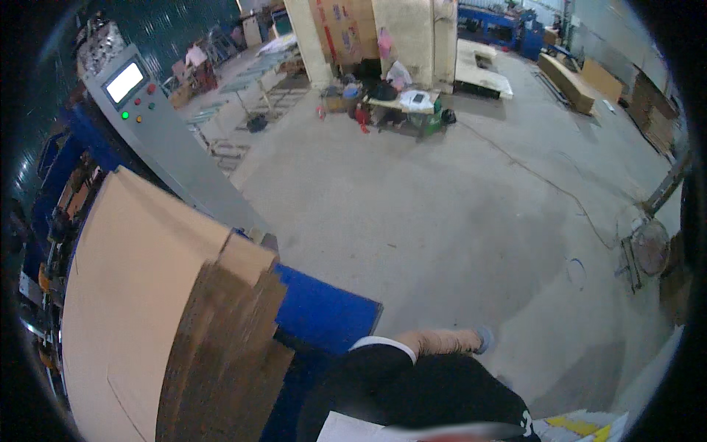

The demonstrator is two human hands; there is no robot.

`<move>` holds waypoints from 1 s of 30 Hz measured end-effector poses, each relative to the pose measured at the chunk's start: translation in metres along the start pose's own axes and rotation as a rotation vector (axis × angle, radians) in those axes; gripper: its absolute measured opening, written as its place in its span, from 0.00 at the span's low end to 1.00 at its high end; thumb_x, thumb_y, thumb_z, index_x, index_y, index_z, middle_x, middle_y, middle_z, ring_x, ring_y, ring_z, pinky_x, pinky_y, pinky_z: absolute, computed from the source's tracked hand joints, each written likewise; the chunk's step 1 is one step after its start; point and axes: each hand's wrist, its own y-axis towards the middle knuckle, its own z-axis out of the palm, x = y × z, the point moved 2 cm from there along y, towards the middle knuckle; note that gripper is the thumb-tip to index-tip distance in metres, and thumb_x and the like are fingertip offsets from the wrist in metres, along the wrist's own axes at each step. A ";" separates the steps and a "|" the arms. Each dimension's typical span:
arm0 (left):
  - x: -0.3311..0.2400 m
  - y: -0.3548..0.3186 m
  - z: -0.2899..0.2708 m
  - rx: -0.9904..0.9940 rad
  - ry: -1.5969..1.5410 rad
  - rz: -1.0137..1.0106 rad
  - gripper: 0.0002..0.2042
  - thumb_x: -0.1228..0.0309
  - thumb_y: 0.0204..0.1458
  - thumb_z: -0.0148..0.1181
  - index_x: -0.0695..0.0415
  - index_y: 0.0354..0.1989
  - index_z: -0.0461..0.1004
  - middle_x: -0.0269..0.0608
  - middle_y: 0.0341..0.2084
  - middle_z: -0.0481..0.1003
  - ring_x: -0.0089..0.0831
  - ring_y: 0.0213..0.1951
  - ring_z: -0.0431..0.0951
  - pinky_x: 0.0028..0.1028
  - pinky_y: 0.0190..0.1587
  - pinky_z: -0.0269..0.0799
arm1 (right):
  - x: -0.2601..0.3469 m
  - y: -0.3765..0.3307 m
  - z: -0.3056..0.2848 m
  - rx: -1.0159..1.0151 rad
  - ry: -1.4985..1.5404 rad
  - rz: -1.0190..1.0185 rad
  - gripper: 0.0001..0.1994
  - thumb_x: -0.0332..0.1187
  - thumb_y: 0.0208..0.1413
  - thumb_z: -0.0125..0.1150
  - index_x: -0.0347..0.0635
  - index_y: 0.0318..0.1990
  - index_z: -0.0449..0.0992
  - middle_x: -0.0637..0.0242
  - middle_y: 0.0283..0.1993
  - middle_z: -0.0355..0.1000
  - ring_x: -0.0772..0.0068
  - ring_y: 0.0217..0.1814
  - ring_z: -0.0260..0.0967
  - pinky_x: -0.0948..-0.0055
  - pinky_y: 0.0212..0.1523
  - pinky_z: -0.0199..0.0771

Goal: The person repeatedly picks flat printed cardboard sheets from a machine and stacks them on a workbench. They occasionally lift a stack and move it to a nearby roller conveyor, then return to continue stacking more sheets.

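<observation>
Neither of my hands shows in the head view. A tall stack of flat brown cardboard sheets (147,309) lies at my left on a blue machine bed (324,313), its ragged corrugated edges (228,353) facing me. Below centre I see my own black top (420,390) with a white hem, one tan trouser leg (442,342) and a grey shoe (484,339) on the concrete floor. A white sheet (353,429) and a blurred streak sit at the bottom edge.
A grey control panel (140,103) with a lit screen and coloured buttons rises behind the stack. Concrete floor (442,206) spreads ahead. A cluttered table (409,103), pillars, cardboard piles (574,85) and a standing fan (652,247) lie farther off.
</observation>
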 end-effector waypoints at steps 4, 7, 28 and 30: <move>0.074 0.025 -0.058 -0.040 -0.052 0.014 0.16 0.58 0.49 0.57 0.50 0.43 0.77 0.46 0.43 0.76 0.44 0.43 0.76 0.41 0.46 0.70 | -0.010 0.099 0.031 0.221 -0.081 0.069 0.17 0.40 0.55 0.53 0.38 0.48 0.75 0.56 0.48 0.75 0.59 0.46 0.74 0.67 0.46 0.73; 0.149 0.004 -0.099 -0.033 -0.117 -0.150 0.16 0.58 0.51 0.55 0.48 0.45 0.77 0.47 0.44 0.76 0.43 0.45 0.76 0.41 0.48 0.70 | -0.004 0.194 0.046 0.396 -0.155 0.065 0.16 0.39 0.55 0.53 0.40 0.46 0.76 0.56 0.47 0.75 0.59 0.46 0.74 0.66 0.45 0.73; 0.415 -0.380 -0.094 -0.877 -1.555 -1.743 0.22 0.59 0.56 0.46 0.62 0.52 0.71 0.54 0.47 0.73 0.47 0.46 0.74 0.41 0.46 0.70 | 0.667 0.743 0.188 0.569 0.272 -0.484 0.21 0.45 0.57 0.51 0.40 0.50 0.75 0.62 0.40 0.75 0.66 0.42 0.71 0.63 0.44 0.70; 0.468 -0.404 -0.139 -1.055 -1.462 -1.664 0.22 0.59 0.56 0.46 0.62 0.52 0.71 0.54 0.46 0.73 0.46 0.46 0.74 0.40 0.46 0.70 | 0.703 0.713 0.244 0.753 0.064 -0.605 0.20 0.44 0.57 0.51 0.41 0.50 0.75 0.61 0.40 0.75 0.65 0.43 0.71 0.62 0.44 0.70</move>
